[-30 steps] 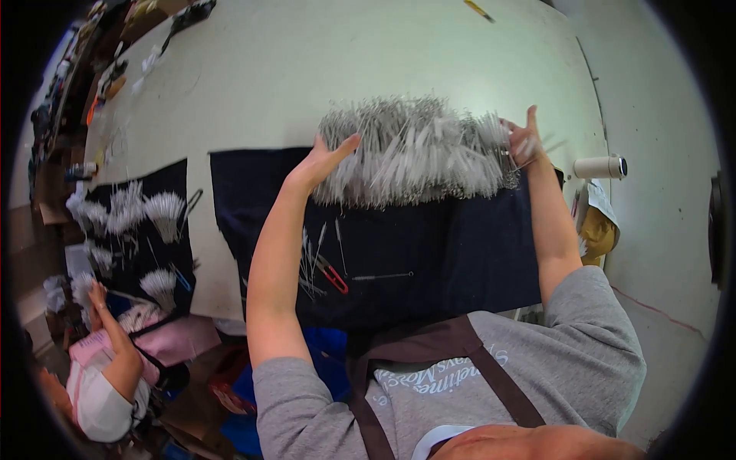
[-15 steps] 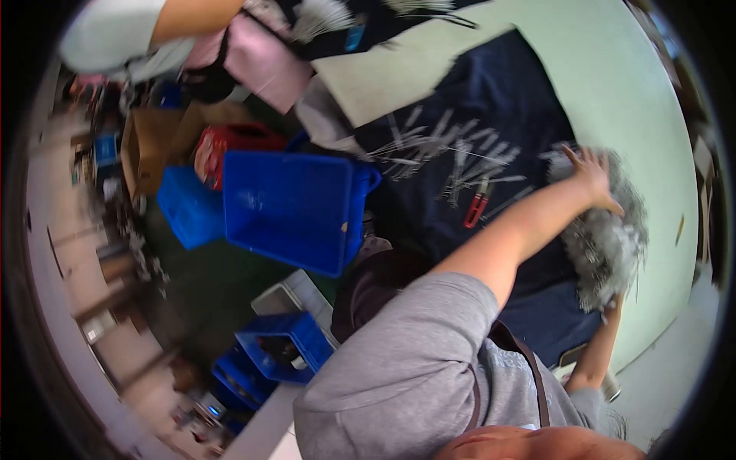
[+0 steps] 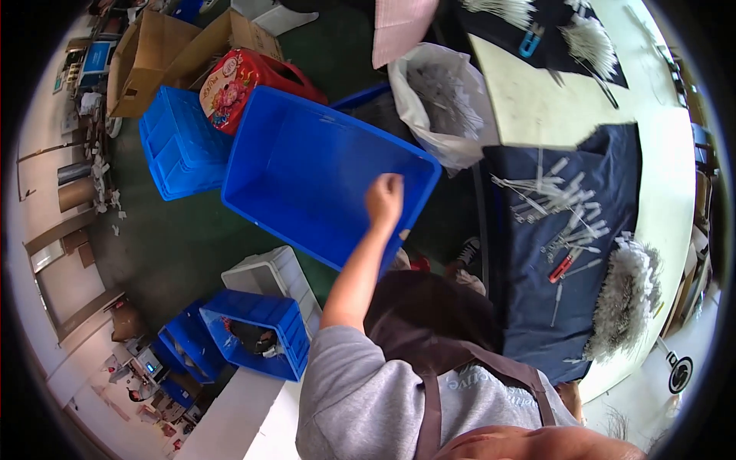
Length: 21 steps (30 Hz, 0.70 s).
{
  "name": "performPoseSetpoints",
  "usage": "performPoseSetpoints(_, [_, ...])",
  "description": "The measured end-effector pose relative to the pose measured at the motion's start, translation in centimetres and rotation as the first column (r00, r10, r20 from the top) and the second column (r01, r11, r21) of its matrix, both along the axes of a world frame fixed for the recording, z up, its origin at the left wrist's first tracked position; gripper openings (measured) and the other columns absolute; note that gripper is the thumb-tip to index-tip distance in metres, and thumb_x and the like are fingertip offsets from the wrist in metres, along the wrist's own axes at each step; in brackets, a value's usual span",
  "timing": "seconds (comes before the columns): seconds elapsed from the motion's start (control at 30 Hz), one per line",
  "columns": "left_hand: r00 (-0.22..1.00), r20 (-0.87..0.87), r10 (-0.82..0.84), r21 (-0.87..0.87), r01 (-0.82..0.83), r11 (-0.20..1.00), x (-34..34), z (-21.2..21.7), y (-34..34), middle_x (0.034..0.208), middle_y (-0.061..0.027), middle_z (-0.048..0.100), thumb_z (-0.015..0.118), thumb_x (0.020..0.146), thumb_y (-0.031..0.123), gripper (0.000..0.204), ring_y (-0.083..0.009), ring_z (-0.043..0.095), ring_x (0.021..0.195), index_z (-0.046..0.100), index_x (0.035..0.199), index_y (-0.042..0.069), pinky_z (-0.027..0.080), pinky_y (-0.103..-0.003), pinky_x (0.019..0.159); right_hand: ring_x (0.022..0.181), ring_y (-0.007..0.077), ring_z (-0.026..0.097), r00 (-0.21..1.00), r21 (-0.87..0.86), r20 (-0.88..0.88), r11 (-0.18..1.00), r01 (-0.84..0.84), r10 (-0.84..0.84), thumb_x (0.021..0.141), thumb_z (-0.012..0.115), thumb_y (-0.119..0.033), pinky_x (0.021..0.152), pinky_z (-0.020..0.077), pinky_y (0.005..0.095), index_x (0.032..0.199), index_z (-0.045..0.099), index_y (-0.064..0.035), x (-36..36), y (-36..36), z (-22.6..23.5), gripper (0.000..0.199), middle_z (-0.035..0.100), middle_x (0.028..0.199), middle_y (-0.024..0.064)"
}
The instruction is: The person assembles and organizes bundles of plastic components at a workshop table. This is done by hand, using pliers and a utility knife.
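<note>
On the green floor stand two brown cardboard boxes (image 3: 165, 46), a red patterned bag (image 3: 245, 77) with a rounded top, and a ribbed blue crate (image 3: 176, 153) beside them; a white plastic bag (image 3: 441, 100) of pale thin pieces sags against the table's edge. The large blue plastic bin (image 3: 307, 176), smooth-walled and rectangular, sits tilted between the bag and the person's lap. The person's left hand (image 3: 385, 198) is at the bin's near rim, fingers curled together in a loose fist; whether they grip the rim cannot be told. The right hand is out of view. On the cream table (image 3: 537, 115) a dark blue cloth (image 3: 537, 307) carries scattered thin grey-white sticks (image 3: 560, 199), a red-handled tool (image 3: 565, 264), and a bristly grey-white heap (image 3: 625, 299).
</note>
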<state>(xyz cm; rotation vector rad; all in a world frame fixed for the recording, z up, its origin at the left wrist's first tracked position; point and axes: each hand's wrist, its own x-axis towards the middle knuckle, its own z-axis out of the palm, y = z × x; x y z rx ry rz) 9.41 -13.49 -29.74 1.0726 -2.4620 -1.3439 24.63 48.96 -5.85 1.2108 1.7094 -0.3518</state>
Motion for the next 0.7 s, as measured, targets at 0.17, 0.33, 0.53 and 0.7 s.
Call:
performPoseSetpoints(0.17, [0.859,0.477,-0.185,-0.283,0.349,0.893,1.8,-15.5,-15.1,0.122,-0.0127,0.046,0.051,0.083,0.019,0.033,-0.0298,0.048,0.106,0.051,0.114,0.009,0.043,-0.042,0.084,0.069,0.0146,0.06,0.959,-0.55,-0.275,0.807,-0.213,0.066,0.087,0.052,-0.022,0.062,0.0453,0.0263,0.091,0.058,0.0029,-8.8,-27.1,-9.2,0.026,0.062,0.073,0.0071])
performPoseSetpoints(0.33, [0.757,0.606,-0.246,-0.472,0.591,0.654,-3.1,-24.8,-23.3,0.139,-0.008,0.026,0.043,0.085,0.014,0.046,-0.0264,0.026,0.127,0.034,0.13,0.012,0.03,-0.046,0.098,0.082,0.0164,0.058,0.962,-0.736,-0.23,0.673,-0.075,-0.145,0.086,0.056,-0.024,0.069,0.0491,0.0276,0.12,0.038,-0.0005,-13.1,-42.8,-23.9,0.046,0.059,0.094,0.011])
performPoseSetpoints(0.53, [0.584,0.784,-0.209,-0.363,0.704,0.61,-7.6,-31.7,-26.8,0.145,-0.0033,0.014,0.032,0.089,0.015,0.05,-0.024,0.014,0.134,0.021,0.138,0.013,0.019,-0.044,0.106,0.09,0.0184,0.055,0.951,-0.591,-0.304,0.795,-0.136,-0.063,0.082,0.06,-0.032,0.072,0.0472,0.0294,0.131,0.022,-0.0022,-12.9,-48.4,-33.0,0.068,0.052,0.11,0.013])
performPoseSetpoints(0.7, [0.685,0.66,-0.308,-0.382,0.659,0.648,-7.5,-34.2,-26.8,0.12,-0.0075,0.044,0.04,0.085,0.014,0.034,-0.0253,0.04,0.115,0.045,0.119,0.012,0.031,-0.043,0.1,0.081,0.0287,0.06,0.726,-0.219,-0.602,0.805,-0.551,0.333,0.082,0.058,-0.03,0.07,0.0462,0.0371,0.115,0.039,0.0004,-11.9,-50.0,-36.4,0.049,0.06,0.093,0.019])
